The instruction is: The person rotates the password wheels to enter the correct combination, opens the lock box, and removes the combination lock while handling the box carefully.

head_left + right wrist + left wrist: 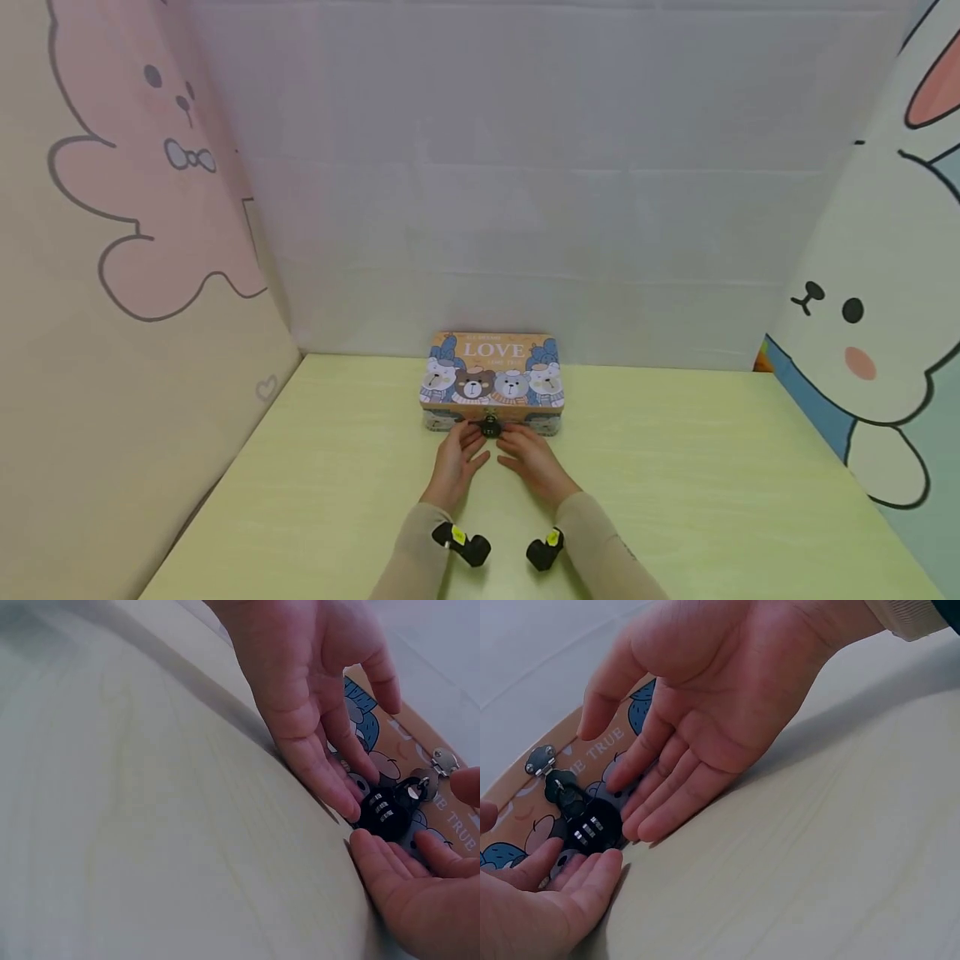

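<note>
Just before the front of a printed tin box [491, 379], the left hand [454, 464] and the right hand [537, 464] flank a small black padlock [490, 427], palms turned toward each other. Fingers on both hands are extended and loose, thumbs apart from them, clamped on nothing; the tips lie right at the lock's sides, though I cannot tell whether every one touches it. The padlock hangs at the metal clasp [541, 760], between the hands, its three dials facing outward. The box rests on the pale yellow table [675, 467], lid down, contents hidden.
</note>
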`<state>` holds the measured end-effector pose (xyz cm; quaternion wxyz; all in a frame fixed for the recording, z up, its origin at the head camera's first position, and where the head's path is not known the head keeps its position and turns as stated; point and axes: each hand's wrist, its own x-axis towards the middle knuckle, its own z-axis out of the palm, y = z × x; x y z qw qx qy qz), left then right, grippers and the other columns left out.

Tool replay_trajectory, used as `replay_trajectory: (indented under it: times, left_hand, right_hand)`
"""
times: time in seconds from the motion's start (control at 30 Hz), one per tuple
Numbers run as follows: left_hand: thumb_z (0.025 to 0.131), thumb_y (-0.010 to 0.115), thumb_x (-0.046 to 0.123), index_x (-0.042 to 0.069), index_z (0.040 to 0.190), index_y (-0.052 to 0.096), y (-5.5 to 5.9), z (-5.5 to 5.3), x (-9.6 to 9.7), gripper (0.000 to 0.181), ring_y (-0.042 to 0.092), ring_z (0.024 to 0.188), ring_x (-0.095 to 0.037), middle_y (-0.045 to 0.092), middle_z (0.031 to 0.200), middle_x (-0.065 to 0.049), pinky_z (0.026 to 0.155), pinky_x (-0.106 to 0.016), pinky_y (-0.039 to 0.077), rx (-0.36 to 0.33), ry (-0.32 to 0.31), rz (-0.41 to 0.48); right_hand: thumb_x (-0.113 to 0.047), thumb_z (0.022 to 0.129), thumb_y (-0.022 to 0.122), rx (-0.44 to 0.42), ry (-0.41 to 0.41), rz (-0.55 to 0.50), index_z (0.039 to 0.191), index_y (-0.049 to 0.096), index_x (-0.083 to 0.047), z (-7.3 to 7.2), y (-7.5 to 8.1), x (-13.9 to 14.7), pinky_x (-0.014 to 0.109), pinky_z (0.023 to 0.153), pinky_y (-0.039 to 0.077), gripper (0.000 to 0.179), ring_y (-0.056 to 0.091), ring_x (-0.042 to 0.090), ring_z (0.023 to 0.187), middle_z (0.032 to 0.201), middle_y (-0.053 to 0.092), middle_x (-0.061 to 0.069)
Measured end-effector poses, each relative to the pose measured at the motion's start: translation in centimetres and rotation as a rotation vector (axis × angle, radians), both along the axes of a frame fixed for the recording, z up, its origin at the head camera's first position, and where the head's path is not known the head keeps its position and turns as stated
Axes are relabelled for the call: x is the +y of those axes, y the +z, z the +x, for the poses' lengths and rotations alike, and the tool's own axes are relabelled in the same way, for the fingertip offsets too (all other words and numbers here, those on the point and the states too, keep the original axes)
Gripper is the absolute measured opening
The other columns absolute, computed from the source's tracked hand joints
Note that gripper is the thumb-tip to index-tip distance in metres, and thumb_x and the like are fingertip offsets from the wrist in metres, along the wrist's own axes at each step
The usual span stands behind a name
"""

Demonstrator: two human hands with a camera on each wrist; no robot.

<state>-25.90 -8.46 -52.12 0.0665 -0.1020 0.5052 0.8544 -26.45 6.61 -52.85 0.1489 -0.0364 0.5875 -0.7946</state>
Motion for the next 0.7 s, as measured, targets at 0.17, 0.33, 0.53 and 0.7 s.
replay_trajectory:
  times: [0.17, 0.33, 0.53, 0.7]
  left_hand:
    - [0.107, 0.031, 0.028, -0.018, 0.141, 0.031, -0.17, -0.06, -0.03, 0.057, 0.036, 0.136, -0.043, 0.036, 0.142, -0.033, 0.112, -0.054, 0.037, -0.001, 0.008, -0.003]
    - [0.106, 0.033, 0.027, -0.019, 0.139, 0.033, -0.33, -0.10, -0.06, 0.057, 0.040, 0.134, -0.043, 0.038, 0.141, -0.033, 0.111, -0.053, 0.039, -0.001, 0.015, -0.015]
    - [0.107, 0.031, 0.027, -0.020, 0.141, 0.032, -0.22, 0.05, -0.34, 0.058, 0.043, 0.132, -0.042, 0.037, 0.143, -0.036, 0.109, -0.052, 0.041, 0.005, -0.009, -0.067]
    - [0.106, 0.034, 0.027, -0.020, 0.139, 0.036, -0.12, 0.22, -0.70, 0.057, 0.056, 0.116, -0.033, 0.050, 0.131, -0.030, 0.101, -0.046, 0.050, 0.001, -0.016, -0.114]
  right_hand:
    - [-0.007, 0.105, 0.036, 0.004, -0.005, -0.004, 0.143, 0.023, 0.020, 0.27, 0.22, -0.09, 0.048, 0.107, 0.045, 0.048, 0.033, 0.051, 0.136, 0.145, 0.027, 0.041]
    - [-0.007, 0.105, 0.037, 0.003, -0.015, -0.002, 0.142, 0.026, 0.020, 0.20, 0.10, -0.06, 0.047, 0.105, 0.047, 0.047, 0.042, 0.046, 0.131, 0.142, 0.032, 0.040]
    - [-0.008, 0.105, 0.040, -0.015, -0.021, 0.003, 0.141, 0.029, 0.019, 0.02, -0.06, 0.06, 0.041, 0.097, 0.053, 0.047, 0.056, 0.028, 0.114, 0.135, 0.042, 0.033]
    - [-0.008, 0.104, 0.042, -0.032, -0.004, -0.014, 0.141, 0.029, 0.018, 0.01, 0.07, 0.40, 0.035, 0.088, 0.057, 0.047, 0.060, 0.021, 0.100, 0.123, 0.051, 0.024]
